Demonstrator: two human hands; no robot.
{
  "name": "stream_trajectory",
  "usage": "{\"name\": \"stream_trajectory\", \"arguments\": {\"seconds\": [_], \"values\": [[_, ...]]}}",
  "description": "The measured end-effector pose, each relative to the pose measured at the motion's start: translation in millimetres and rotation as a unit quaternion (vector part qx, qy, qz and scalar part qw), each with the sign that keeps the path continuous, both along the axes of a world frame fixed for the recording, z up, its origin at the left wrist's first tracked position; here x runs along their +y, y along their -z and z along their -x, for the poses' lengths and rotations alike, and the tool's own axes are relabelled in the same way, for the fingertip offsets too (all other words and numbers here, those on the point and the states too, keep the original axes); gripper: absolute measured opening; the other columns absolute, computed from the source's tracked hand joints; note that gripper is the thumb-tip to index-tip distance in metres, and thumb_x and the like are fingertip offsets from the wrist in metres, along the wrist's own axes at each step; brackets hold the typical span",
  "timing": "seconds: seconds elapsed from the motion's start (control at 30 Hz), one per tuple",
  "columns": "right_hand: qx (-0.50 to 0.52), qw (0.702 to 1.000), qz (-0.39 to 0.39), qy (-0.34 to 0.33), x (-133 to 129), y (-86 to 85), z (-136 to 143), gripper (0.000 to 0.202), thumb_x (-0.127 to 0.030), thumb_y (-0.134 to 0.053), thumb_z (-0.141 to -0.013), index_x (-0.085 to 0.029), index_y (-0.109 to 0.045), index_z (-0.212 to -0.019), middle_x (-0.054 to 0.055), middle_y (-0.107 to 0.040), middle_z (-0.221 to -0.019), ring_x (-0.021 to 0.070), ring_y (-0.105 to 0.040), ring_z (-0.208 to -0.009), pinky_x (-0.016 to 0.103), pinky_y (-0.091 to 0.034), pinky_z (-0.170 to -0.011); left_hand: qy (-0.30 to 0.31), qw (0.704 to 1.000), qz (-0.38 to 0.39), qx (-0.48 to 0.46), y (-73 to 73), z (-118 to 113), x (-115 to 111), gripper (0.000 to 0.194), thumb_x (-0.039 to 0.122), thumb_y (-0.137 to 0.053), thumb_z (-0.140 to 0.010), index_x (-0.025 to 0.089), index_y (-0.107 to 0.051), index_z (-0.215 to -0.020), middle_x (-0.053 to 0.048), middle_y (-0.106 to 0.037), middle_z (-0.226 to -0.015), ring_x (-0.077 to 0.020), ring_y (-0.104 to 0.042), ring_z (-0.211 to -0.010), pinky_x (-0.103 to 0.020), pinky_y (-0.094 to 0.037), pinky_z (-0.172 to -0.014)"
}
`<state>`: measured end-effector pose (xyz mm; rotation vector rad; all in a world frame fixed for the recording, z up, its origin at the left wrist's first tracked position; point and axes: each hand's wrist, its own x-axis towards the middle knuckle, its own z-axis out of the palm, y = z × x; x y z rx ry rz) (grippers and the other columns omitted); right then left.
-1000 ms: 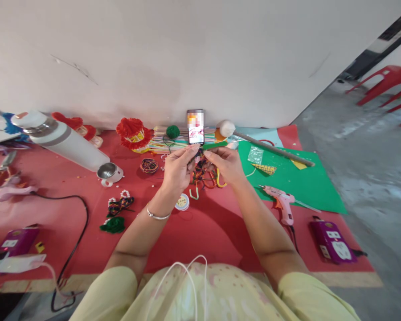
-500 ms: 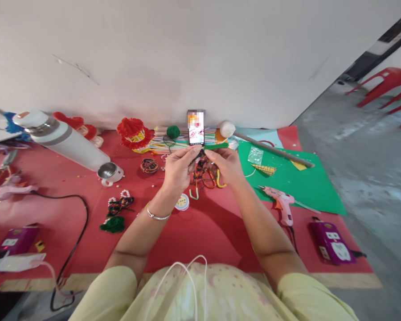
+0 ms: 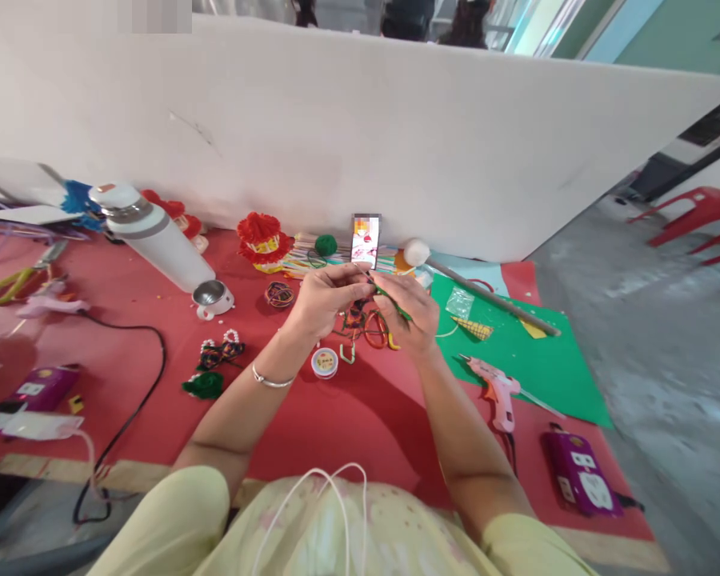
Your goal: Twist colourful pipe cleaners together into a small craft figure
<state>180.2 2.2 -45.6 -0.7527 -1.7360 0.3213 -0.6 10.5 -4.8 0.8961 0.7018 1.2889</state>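
Note:
Both hands meet above the middle of the red-covered table. My left hand is closed in a pinch on a dark multicoloured yarn piece, part of which hangs below the fingers. My right hand is wrapped round a green-handled crochet hook, its tip close to the left fingertips. Fingers hide most of the working spot. Just beneath lie red-handled scissors and a pale green bent piece. Behind the hands a phone leans upright against the wall, its screen lit.
A white flask and a steel-lined cup stand left. A yarn ball and a round tub lie nearer. On the right are a pink glue gun, a green sheet and a purple power strip.
The green handle stuck out above my right hand; now it lies tilted down under the right fingers, which have curled over it. The view has shifted, showing more beyond the wall's top.

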Motion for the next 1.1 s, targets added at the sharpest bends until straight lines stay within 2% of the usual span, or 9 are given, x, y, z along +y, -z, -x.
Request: {"name": "stream_trajectory", "arguments": {"seconds": [0.23,0.4,0.5,0.6,0.7,0.8,0.9,1.0,1.1], "values": [[0.051,0.995,0.09,-0.007,-9,-10.7,-8,0.023,-0.041,-0.065,-0.103,-0.036,-0.084,-0.115,0.002,-0.088,-0.112,0.0253,-0.083,-0.105,0.046,-0.068,-0.098,0.008,0.997,-0.035,0.072,-7.5,2,-11,0.042,0.014,-0.097,-0.06,0.015,-0.089,-0.1,-0.005,-0.081,-0.075,-0.0101,-0.067,-0.059,-0.021,-0.053,-0.057],[-0.057,0.997,-0.031,0.03,-9,-10.3,-4,0.03,-0.032,-0.064,-0.103,-0.032,-0.078,-0.129,0.006,-0.084,-0.132,0.0276,-0.079,-0.123,0.052,-0.063,-0.11,-0.092,0.991,-0.061,0.071,-6.9,-6,-14,0.046,0.015,-0.097,-0.059,0.015,-0.087,-0.104,-0.003,-0.08,-0.074,-0.0107,-0.068,-0.062,-0.022,-0.054,-0.061],[-0.031,0.996,-0.073,0.04,-11,-5.9,3,0.03,-0.031,-0.062,-0.103,-0.032,-0.076,-0.13,0.009,-0.081,-0.138,0.0283,-0.077,-0.129,0.055,-0.061,-0.113,-0.031,0.999,-0.018,0.034,-8.9,-4,-14,0.044,0.022,-0.1,-0.06,0.018,-0.087,-0.102,-0.003,-0.079,-0.074,-0.0055,-0.056,-0.051,-0.017,-0.038,-0.045],[0.106,0.994,0.005,-0.014,-15,-5.9,5,0.026,-0.044,-0.057,-0.106,-0.035,-0.076,-0.12,0.006,-0.083,-0.132,0.0276,-0.076,-0.129,0.056,-0.06,-0.114,0.085,0.995,0.039,0.018,-15.3,7,-12,0.037,0.027,-0.102,-0.059,0.021,-0.089,-0.094,-0.001,-0.071,-0.064,-0.0029,-0.044,-0.044,-0.017,-0.022,-0.038],[0.219,0.956,0.174,-0.088,-13,-8.3,-2,0.036,-0.066,-0.059,-0.099,-0.035,-0.075,-0.107,0.005,-0.086,-0.116,0.028,-0.081,-0.118,0.053,-0.068,-0.099,0.167,0.984,0.037,0.058,-23.8,17,-9,0.029,0.026,-0.102,-0.057,0.021,-0.089,-0.084,0.0,-0.062,-0.054,-0.0035,-0.038,-0.041,-0.018,-0.018,-0.037],[0.237,0.917,0.29,-0.141,-7,-9.7,-16,0.047,-0.077,-0.073,-0.083,-0.031,-0.076,-0.098,0.005,-0.087,-0.1,0.029,-0.084,-0.105,0.048,-0.071,-0.084,0.173,0.976,-0.01,0.128,-31.2,23,-7,0.024,0.023,-0.098,-0.061,0.021,-0.09,-0.083,-0.005,-0.072,-0.063,-0.0064,-0.045,-0.043,-0.02,-0.025,-0.037],[0.218,0.902,0.328,-0.178,-2,-12.2,-31,0.044,-0.071,-0.085,-0.075,-0.029,-0.081,-0.088,0.005,-0.087,-0.091,0.0292,-0.084,-0.097,0.045,-0.072,-0.078,0.16,0.967,-0.056,0.19,-36.2,25,-6,0.02,0.019,-0.095,-0.063,0.02,-0.09,-0.082,-0.01,-0.08,-0.073,-0.013,-0.06,-0.051,-0.022,-0.039,-0.041],[0.18,0.907,0.327,-0.197,-4,-17.3,-42,0.034,-0.061,-0.088,-0.079,-0.029,-0.086,-0.09,0.005,-0.088,-0.095,0.0275,-0.085,-0.094,0.044,-0.073,-0.079,0.127,0.956,-0.097,0.247,-39.2,23,-6,0.017,0.011,-0.093,-0.062,0.019,-0.09,-0.077,-0.012,-0.083,-0.08,-0.0188,-0.073,-0.064,-0.025,-0.053,-0.052],[0.125,0.914,0.314,-0.225,-9,-24.7,-49,0.027,-0.053,-0.082,-0.089,-0.031,-0.088,-0.103,0.005,-0.088,-0.103,0.0246,-0.084,-0.095,0.044,-0.073,-0.085,0.075,0.947,-0.127,0.285,-38.4,19,-8,0.021,0.002,-0.09,-0.06,0.018,-0.089,-0.073,-0.012,-0.083,-0.077,-0.0203,-0.077,-0.069,-0.025,-0.056,-0.06]]}}
